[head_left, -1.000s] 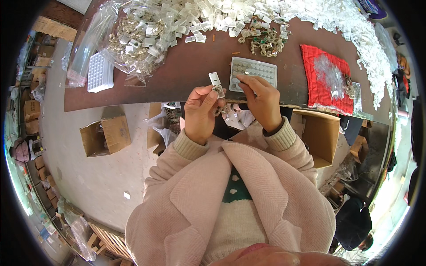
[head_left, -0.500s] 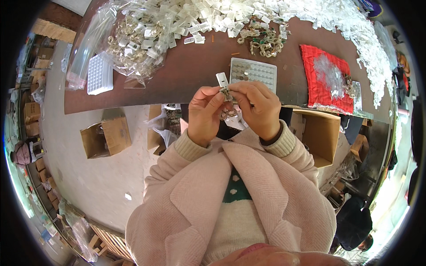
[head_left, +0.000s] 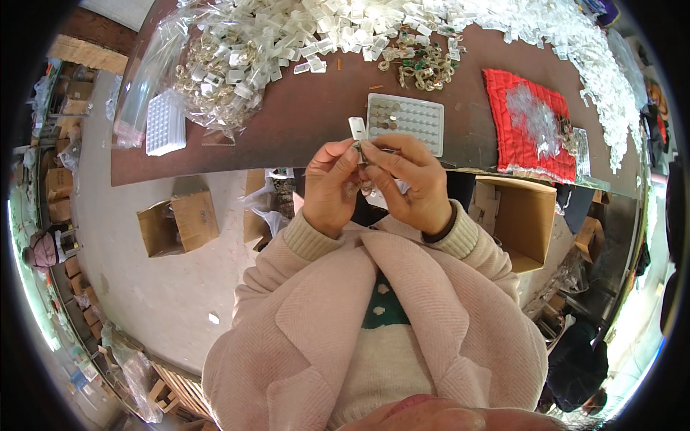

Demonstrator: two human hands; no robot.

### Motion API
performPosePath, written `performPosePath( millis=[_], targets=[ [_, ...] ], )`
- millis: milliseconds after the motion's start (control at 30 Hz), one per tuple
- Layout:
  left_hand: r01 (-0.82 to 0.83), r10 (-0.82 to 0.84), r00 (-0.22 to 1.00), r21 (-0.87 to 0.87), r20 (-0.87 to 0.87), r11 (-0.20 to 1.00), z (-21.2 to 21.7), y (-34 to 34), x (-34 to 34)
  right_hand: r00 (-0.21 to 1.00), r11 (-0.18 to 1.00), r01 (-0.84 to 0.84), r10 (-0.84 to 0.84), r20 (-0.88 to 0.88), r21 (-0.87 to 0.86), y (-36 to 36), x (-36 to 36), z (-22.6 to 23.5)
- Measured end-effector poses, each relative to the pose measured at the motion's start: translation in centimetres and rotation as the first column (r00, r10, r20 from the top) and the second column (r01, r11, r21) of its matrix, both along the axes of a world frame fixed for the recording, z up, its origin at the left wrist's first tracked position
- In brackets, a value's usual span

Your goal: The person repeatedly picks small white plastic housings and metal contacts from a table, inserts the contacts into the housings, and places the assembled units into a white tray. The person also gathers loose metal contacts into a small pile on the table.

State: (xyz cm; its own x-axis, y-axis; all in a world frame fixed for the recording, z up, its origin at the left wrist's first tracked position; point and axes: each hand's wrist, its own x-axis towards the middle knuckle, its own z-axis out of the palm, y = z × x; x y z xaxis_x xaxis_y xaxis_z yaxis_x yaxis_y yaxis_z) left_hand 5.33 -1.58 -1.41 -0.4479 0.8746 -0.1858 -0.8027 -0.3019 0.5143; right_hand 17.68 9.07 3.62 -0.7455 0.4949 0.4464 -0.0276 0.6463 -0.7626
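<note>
A: Brown surface (head_left: 309, 108) in the head view. Loaded with what?

B: Heaped along the far side with white bits (head_left: 345, 25). On the left, a clear bag (head_left: 223, 75) full of loops and white bits, just beside a stack of white trays (head_left: 165, 128). Toward the right, a red cloth (head_left: 502, 108), with clear film (head_left: 532, 118) on top.

A: And on the floor (head_left: 165, 302)?

B: To the left, an open box (head_left: 198, 224).

A: Now the hands. Holding what?

B: In the left hand (head_left: 332, 188), pinched between thumb and fingers, a white piece (head_left: 357, 128), nearly upright, top end clear of the fingertips. Held by the surface's near edge, just left of the grey tray (head_left: 424, 128) in view.

A: And with the right hand (head_left: 413, 179)?

B: Bent fingers, drawn in, touching the piece's lower end. Cannot tell whether gripping it or something small; too hidden.

A: Around them?

B: Just beyond, in the tray's left part, dark discs (head_left: 384, 108). Farther off, near the white bits, a pile of links (head_left: 425, 66) with green spots.
</note>
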Motion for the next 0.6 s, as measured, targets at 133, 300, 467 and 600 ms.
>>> performPosePath(
  millis=[133, 300, 467, 600],
  targets=[
    [-0.042, 0.041, 0.999, -0.036, -0.027, 0.998, -0.1, 0.3, 0.4, 1.0, 0.99, -0.015, 0.016, 0.006, -0.139, -0.1, 0.7, -0.6],
    [0.028, -0.03, 0.998, 0.026, 0.055, 0.999, 0.0, 0.4, 0.5, 0.997, 0.998, 0.021, -0.026, -0.074, -0.066, 0.4, 0.7, -0.3],
    [0.121, -0.131, 0.987, 0.103, 0.09, 0.987, 0.6, 0.5, 0.6, 0.996, 0.541, 0.004, -0.073, -0.042, -0.841, 1.3, -0.4, 0.3],
    [0.142, -0.162, 0.975, 0.132, 0.153, 0.981, 1.1, 0.2, 0.8, 0.997, 0.593, 0.029, -0.071, -0.017, -0.804, 1.3, -0.5, 0.3]
  ],
)
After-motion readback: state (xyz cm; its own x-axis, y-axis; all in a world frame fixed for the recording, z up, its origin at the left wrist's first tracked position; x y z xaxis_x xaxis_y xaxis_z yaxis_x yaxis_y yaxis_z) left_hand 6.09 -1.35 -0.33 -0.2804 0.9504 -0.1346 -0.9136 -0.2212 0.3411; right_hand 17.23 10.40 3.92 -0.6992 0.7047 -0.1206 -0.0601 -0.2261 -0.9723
